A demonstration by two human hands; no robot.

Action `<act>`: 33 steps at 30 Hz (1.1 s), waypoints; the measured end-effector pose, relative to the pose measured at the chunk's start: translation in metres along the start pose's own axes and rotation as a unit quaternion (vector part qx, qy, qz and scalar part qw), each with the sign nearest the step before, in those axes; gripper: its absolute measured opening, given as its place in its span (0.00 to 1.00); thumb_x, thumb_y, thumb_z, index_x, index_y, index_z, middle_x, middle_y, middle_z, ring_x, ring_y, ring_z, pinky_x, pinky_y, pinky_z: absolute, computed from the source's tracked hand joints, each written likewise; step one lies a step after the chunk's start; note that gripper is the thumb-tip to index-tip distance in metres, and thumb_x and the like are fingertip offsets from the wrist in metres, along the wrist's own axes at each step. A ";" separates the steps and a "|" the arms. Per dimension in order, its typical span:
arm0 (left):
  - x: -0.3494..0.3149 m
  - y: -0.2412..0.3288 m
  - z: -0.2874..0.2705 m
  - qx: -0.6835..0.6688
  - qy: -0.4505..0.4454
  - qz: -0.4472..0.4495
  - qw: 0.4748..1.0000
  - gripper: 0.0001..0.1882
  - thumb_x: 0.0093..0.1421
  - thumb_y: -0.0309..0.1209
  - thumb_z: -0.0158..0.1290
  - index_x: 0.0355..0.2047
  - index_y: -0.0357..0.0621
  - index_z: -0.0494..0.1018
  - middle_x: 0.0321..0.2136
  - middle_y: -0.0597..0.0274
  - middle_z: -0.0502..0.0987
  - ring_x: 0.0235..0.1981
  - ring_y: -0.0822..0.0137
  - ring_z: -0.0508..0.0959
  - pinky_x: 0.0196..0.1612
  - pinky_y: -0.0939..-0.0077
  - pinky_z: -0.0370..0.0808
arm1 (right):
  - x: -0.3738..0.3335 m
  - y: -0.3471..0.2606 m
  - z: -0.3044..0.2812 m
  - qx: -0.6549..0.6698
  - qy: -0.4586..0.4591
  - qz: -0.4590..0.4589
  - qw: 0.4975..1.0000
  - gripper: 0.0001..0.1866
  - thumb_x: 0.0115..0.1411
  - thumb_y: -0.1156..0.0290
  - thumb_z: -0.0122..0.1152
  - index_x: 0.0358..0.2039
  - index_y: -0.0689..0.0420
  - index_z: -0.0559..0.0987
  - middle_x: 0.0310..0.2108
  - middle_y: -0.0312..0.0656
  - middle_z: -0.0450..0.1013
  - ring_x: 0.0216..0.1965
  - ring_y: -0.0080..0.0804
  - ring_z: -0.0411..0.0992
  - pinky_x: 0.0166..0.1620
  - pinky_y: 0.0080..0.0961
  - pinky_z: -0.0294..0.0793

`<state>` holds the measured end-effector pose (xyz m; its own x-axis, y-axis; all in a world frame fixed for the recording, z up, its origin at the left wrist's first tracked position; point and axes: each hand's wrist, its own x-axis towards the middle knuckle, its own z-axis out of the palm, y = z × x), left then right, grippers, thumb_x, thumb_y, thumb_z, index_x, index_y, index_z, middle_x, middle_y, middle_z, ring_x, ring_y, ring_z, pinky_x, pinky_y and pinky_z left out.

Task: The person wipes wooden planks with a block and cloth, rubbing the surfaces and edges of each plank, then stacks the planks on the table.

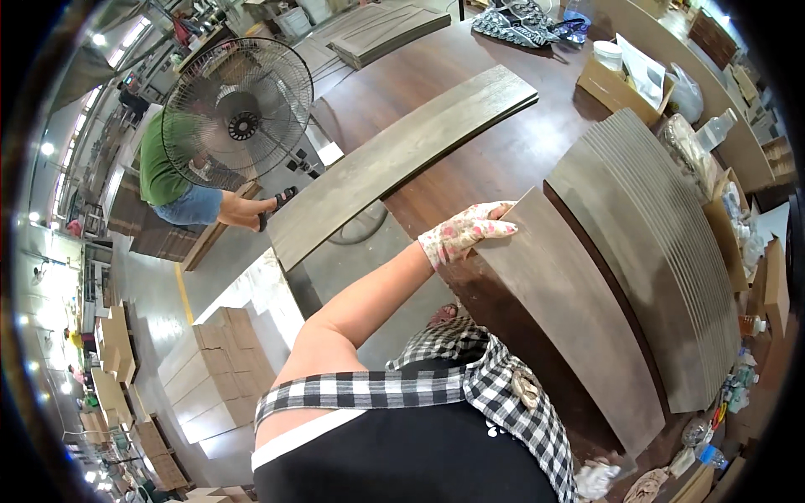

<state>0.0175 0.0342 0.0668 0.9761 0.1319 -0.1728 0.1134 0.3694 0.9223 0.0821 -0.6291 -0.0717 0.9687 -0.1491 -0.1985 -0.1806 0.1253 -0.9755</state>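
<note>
L hand (470, 235): gloved, gripping far end of plank (570, 310), nr. desk (503, 159) edge. R hand (597, 479), opp. end: grip unclear. Support both ends; avoid scraping adj. stack (650, 243).

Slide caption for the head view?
Gloved left hand holds one end of a grey-brown plank beside a stepped stack of planks on a brown table.

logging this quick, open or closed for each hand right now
Left hand: closed, holding one grey plank by its end.
Right hand: near the plank's other end, grip unclear.
</note>
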 end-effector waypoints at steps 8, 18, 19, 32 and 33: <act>0.009 -0.015 -0.003 -0.027 -0.050 0.033 0.998 0.27 0.54 0.28 0.49 0.55 0.37 0.60 0.46 0.66 0.69 0.46 0.76 0.67 0.50 0.81 0.63 | 0.030 -0.083 0.106 0.113 -0.111 0.049 0.986 0.32 0.54 0.48 0.51 0.54 0.55 0.62 0.25 0.34 0.64 0.21 0.23 0.63 0.24 0.22 0.64; -0.079 -0.038 -0.108 -0.036 0.137 0.032 0.989 0.40 0.48 0.30 0.58 0.59 0.35 0.52 0.55 0.49 0.59 0.60 0.62 0.53 0.59 0.73 0.52 | -0.028 -0.090 0.216 0.231 -0.279 0.186 0.913 0.33 0.53 0.46 0.53 0.53 0.53 0.62 0.23 0.31 0.64 0.16 0.21 0.61 0.18 0.21 0.62; -0.097 -0.034 -0.115 -0.042 0.190 0.047 0.980 0.40 0.48 0.30 0.58 0.59 0.34 0.51 0.55 0.49 0.59 0.58 0.63 0.56 0.58 0.73 0.54 | -0.028 -0.090 0.234 0.230 -0.300 0.202 0.903 0.33 0.52 0.45 0.53 0.53 0.52 0.62 0.22 0.30 0.64 0.16 0.21 0.61 0.18 0.21 0.62; -0.338 -0.094 -0.185 -0.125 0.537 0.181 0.814 0.33 0.50 0.32 0.51 0.56 0.33 0.55 0.48 0.56 0.66 0.48 0.65 0.68 0.54 0.73 0.62 | -0.066 -0.039 0.606 0.070 -0.647 0.202 0.732 0.28 0.47 0.58 0.65 0.41 0.63 0.67 0.27 0.40 0.67 0.24 0.29 0.68 0.22 0.25 0.73; -0.344 -0.100 -0.185 -0.110 0.551 0.175 0.808 0.32 0.51 0.31 0.50 0.56 0.33 0.55 0.48 0.56 0.66 0.48 0.65 0.68 0.53 0.72 0.63 | -0.067 -0.025 0.628 0.080 -0.629 0.176 0.753 0.29 0.47 0.61 0.65 0.45 0.64 0.66 0.31 0.42 0.69 0.28 0.30 0.70 0.28 0.26 0.75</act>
<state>-0.3640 0.1225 -0.0303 0.1686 0.9584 -0.2302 -0.2879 0.2713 0.9184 0.1284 -0.0061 0.0256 0.2785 0.9554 -0.0983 -0.5391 0.0708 -0.8393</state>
